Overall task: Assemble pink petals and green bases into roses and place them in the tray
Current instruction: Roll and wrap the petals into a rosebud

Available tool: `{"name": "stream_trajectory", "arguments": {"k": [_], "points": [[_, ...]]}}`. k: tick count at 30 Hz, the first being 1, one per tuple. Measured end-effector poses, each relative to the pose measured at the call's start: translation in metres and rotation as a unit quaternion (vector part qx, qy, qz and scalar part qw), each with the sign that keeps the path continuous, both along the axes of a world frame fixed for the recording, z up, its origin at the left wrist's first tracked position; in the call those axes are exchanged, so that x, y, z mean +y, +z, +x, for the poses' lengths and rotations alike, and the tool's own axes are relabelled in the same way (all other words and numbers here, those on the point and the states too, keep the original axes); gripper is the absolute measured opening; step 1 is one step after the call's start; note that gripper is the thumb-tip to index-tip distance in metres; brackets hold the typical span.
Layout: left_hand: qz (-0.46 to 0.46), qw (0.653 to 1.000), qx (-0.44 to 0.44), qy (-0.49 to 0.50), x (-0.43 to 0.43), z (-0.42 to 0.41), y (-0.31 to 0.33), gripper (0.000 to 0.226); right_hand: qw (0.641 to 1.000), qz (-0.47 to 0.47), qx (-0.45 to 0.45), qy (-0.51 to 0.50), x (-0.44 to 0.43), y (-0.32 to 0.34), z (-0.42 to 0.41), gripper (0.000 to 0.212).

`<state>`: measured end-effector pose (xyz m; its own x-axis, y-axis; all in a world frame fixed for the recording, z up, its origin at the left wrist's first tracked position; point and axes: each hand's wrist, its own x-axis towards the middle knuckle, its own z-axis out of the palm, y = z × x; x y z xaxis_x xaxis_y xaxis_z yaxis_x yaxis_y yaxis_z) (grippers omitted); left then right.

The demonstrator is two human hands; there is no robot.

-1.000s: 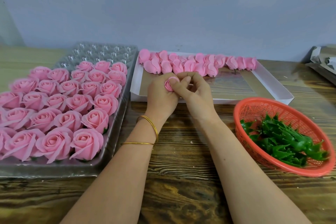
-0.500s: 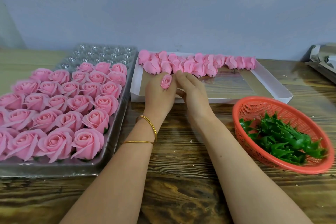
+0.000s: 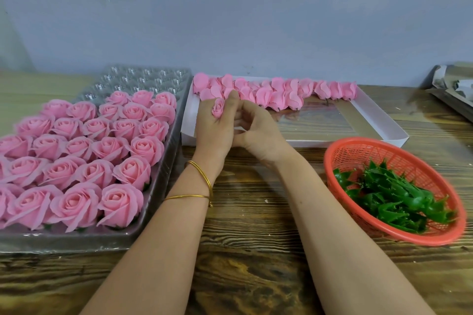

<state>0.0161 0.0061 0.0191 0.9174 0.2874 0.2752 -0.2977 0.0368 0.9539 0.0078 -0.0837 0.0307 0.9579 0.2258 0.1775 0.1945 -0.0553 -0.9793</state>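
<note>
Head camera looks forward-down, close over table (image 3: 243, 250).

The clear plastic tray (image 3: 143, 79) holding pink roses (image 3: 76, 161) lies left on the wooden desk (image 3: 243, 238). The white cardboard box (image 3: 378, 114) holding pink petals (image 3: 276, 92) lies centre rear. The red mesh basket (image 3: 371, 151) holding green bases (image 3: 394, 197) lies right.

Both bare forearms reach fwd from bottom edge, converging so the hands meet at centre. L forearm (image 3: 158, 238) angles up and to the right; two thin gold wire bangles (image 3: 190, 196) sit on its wrist, one just above the other. L hand (image 3: 213, 133) shows its back to cam, fingers pointing up and away, pinching a small rolled pink petal bud (image 3: 218, 108) btwn fingers and thumb (image 3: 231, 102). R forearm (image 3: 332, 225) angles up and to the left, wrist bare. R hand (image 3: 261, 133) is back-up, fingers curled inward twd L hand, knuckles raised, touching L hand at thumb base. R fingertips hidden; can't tell if they pinch anything.
</note>
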Motion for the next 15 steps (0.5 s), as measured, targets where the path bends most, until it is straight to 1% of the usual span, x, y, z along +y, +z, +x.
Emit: {"name": "stream_trajectory", "arguments": {"k": [2,5,6,11,15], "points": [[-0.005,1.000,0.006,-0.016,-0.001,-0.001,-0.001,0.033,0.999,0.004,-0.020,-0.026,0.002,-0.004,0.000,0.044],[-0.007,0.999,-0.011,-0.030,-0.001,-0.001,-0.003,0.049,0.998,0.005,-0.043,-0.053,0.003,-0.009,0.001,0.039],[-0.006,0.999,-0.018,-0.034,0.000,-0.001,-0.003,0.048,0.997,0.010,-0.046,-0.057,0.004,-0.010,0.000,0.038],[0.028,0.998,-0.041,-0.046,0.005,0.001,-0.006,0.020,0.996,0.037,-0.048,-0.059,0.007,-0.014,-0.001,0.040],[0.022,0.997,-0.043,-0.052,0.007,0.001,-0.006,0.020,0.997,0.041,-0.049,-0.051,0.009,-0.018,-0.002,0.041]]}}
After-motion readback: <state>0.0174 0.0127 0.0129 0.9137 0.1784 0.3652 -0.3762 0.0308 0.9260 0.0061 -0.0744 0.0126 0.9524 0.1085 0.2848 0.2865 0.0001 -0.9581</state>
